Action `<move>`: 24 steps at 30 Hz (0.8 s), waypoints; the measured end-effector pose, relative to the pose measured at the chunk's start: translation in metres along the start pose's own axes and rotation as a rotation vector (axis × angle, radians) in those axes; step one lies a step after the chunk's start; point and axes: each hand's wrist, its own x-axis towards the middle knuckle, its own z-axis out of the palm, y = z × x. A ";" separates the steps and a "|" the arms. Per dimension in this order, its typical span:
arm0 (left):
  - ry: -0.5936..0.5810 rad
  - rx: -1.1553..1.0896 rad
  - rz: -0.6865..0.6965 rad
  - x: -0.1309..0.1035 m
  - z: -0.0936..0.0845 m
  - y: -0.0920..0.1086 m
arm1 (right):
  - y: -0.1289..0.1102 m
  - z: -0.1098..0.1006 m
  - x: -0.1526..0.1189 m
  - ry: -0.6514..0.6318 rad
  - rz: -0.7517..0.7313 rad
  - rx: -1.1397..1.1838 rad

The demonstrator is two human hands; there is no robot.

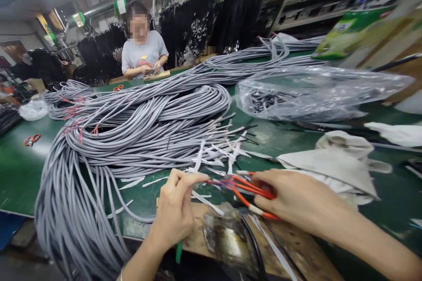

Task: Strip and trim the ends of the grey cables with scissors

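My left hand is closed in a pinch, thumb and forefinger on the thin reddish wires at a cable end. A grey cable runs up to this hand from the left. My right hand is closed around orange-handled scissors, with whitish wrapping on part of the handle. Their tips point left toward the wires, where blur hides whether they touch. Below the hands lies a worn wooden board with a shiny, scuffed metal-like block on it.
A large bundle of grey cables covers the green table. White strips lie near its cut ends. Rightward are a clear plastic bag and a pale cloth. Orange scissors lie left; a person works opposite.
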 end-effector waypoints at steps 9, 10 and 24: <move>0.194 -0.105 0.155 -0.006 0.006 -0.011 | -0.012 0.005 -0.003 0.242 -0.390 0.555; 0.186 -0.109 0.143 -0.007 0.006 -0.012 | -0.020 0.003 -0.001 0.229 -0.407 0.566; 0.109 0.041 0.221 -0.005 0.003 -0.004 | -0.027 -0.003 0.008 0.165 -0.527 0.581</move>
